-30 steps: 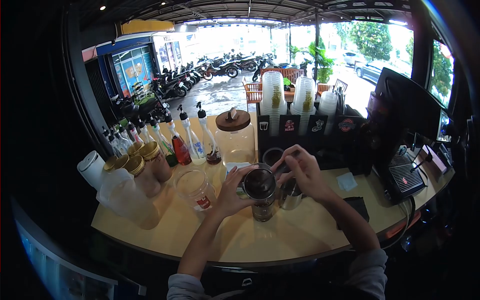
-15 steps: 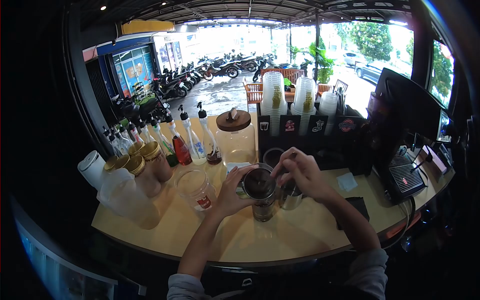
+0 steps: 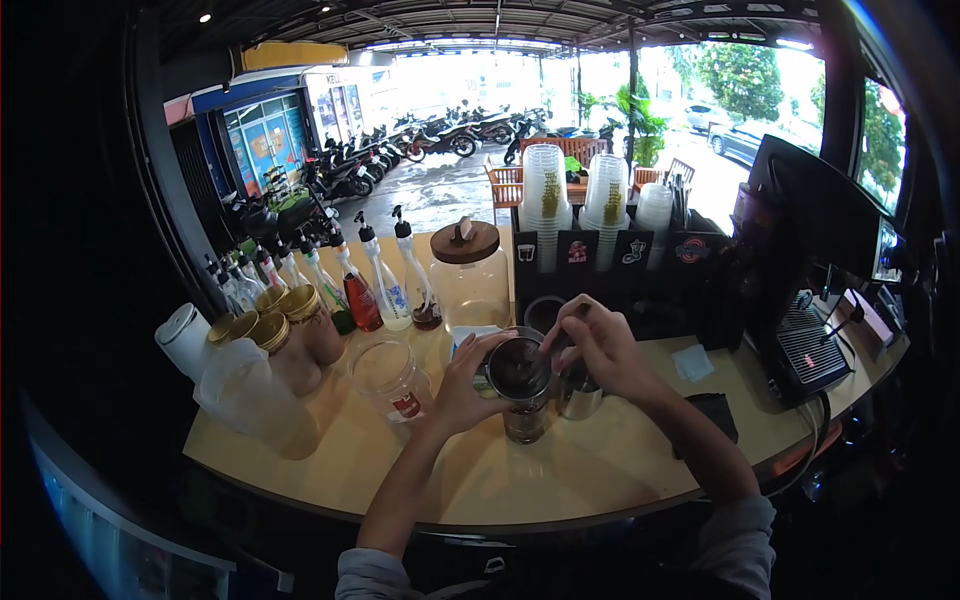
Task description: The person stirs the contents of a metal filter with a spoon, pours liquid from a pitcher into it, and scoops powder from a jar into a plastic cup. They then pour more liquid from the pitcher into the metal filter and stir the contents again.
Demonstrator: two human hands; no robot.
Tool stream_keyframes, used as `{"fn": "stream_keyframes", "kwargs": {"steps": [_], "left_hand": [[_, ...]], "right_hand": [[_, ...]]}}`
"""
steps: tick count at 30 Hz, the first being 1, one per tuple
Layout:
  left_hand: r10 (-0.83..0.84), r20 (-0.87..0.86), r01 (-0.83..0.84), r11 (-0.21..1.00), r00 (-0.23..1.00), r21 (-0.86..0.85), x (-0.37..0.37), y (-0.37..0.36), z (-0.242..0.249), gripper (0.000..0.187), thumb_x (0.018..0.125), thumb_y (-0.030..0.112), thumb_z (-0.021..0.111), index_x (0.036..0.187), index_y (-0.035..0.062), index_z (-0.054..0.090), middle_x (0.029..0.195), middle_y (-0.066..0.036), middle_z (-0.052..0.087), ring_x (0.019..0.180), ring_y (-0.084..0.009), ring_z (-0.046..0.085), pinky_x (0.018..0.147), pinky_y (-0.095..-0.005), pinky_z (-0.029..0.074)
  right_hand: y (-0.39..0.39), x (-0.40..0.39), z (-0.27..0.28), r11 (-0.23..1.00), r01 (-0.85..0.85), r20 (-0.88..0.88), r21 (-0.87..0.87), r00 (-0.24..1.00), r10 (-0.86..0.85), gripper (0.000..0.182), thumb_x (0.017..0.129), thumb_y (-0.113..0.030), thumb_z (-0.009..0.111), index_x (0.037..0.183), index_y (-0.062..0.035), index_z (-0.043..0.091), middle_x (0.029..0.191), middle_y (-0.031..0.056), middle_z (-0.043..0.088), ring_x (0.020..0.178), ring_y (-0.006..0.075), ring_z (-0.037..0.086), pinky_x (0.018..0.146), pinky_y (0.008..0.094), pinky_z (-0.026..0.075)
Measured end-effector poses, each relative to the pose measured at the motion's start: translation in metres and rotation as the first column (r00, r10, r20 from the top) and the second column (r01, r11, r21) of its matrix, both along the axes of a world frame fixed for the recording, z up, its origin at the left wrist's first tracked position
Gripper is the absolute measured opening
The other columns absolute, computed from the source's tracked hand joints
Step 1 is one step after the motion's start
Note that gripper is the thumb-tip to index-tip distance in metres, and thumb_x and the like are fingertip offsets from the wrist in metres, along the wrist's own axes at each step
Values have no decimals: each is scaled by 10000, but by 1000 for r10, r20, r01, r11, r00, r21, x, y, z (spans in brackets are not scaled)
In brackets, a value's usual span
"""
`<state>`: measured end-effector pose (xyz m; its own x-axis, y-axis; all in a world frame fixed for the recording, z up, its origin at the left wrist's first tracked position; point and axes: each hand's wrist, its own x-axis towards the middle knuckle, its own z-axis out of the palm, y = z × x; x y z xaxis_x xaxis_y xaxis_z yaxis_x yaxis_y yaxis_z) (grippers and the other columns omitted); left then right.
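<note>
My left hand [image 3: 474,382] is curled around a round vessel with a shiny rim [image 3: 519,368] and dark brown contents. Directly beneath it shows the base of a clear glass [image 3: 525,425] on the counter. My right hand [image 3: 597,350] is raised at the vessel's right edge, thumb and fingers pinched on a thin stirring utensil [image 3: 540,362] that reaches down into the dark contents. The fingers hide most of its handle. A steel pitcher [image 3: 581,398] stands just under my right hand. A clear plastic jug with a red label [image 3: 392,385] is left of my left hand.
A lidded glass jar [image 3: 468,285] and several pump bottles [image 3: 384,285] line the counter's back. Gold-lidded jars [image 3: 290,345] and a frosted pitcher [image 3: 250,395] stand left. Stacked cups [image 3: 545,200] rise behind. A dark cloth [image 3: 713,415] and a machine with a drip grate [image 3: 812,345] are right.
My right hand has shifted slightly, and the utensil shows more plainly within the vessel. The dark contents look stirred, with lighter streaks. My left hand keeps its hold.
</note>
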<state>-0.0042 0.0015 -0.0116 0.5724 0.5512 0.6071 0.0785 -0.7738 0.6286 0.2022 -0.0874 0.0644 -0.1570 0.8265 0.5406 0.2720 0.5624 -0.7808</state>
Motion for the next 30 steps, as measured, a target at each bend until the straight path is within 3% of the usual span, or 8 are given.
{"fn": "stream_keyframes", "kwargs": {"steps": [4,7,10,13,24,27,29,30], "left_hand": [[14,9,-14,1000,1000,18,-1,-2,4,811,586,271,854,1298,160,482,1291,-63,559,1227,-274,509,1122,-530,232],[30,-11,-29,999,1000,38,-2,-3,3,811,585,265,853,1298,159,482,1292,-62,558,1224,-272,511,1124,-523,231],[17,3,-18,1000,1000,22,1,-4,0,816,582,259,854,1300,160,481,1292,-58,558,1219,-271,516,1125,-519,232],[12,18,-12,1000,1000,25,3,-2,-3,823,578,258,855,1303,160,478,1287,-56,563,1211,-272,523,1123,-523,237],[27,65,-28,999,998,16,3,-2,-9,830,571,251,862,1297,140,476,1256,-62,584,1187,-288,541,1122,-533,230],[57,92,-59,998,994,18,5,-1,-13,828,561,236,872,1282,121,481,1223,-91,595,1173,-280,550,1094,-485,304],[47,139,-55,997,989,54,7,-2,-14,840,548,207,911,1245,42,473,1202,-112,587,1114,-210,580,962,-332,464],[46,138,-54,997,989,53,8,-4,-15,840,548,207,911,1245,42,473,1202,-112,587,1114,-210,580,962,-332,464]], "right_hand": [[-1,-3,3,1000,2,-165,-29,986,-7,175,1003,-132,395,959,22,466,786,97,666,693,91,646,617,239,562],[-2,2,4,1000,18,-60,-15,998,-19,185,1007,-147,399,971,21,469,814,107,665,703,97,646,619,241,564],[2,3,4,1000,12,-174,-14,985,-14,192,1009,-156,399,984,20,471,831,112,662,719,102,647,614,243,564],[0,0,1,999,-18,-75,-32,997,15,197,1010,-162,398,994,21,472,832,111,661,728,105,648,613,250,568],[2,4,0,999,41,-121,-14,992,-43,210,1012,-163,385,1007,33,461,855,126,658,732,131,658,629,259,580],[0,-1,-5,999,-27,-199,-38,980,18,192,1015,-156,377,1023,23,448,894,130,637,737,145,667,640,261,582],[2,-3,-10,1000,15,-239,1,971,-14,190,1015,-154,372,1026,20,446,892,130,636,737,143,666,638,262,583],[3,-5,-12,998,59,-280,36,959,-47,187,1016,-153,367,1029,18,443,889,130,634,737,141,664,636,262,584]]}}
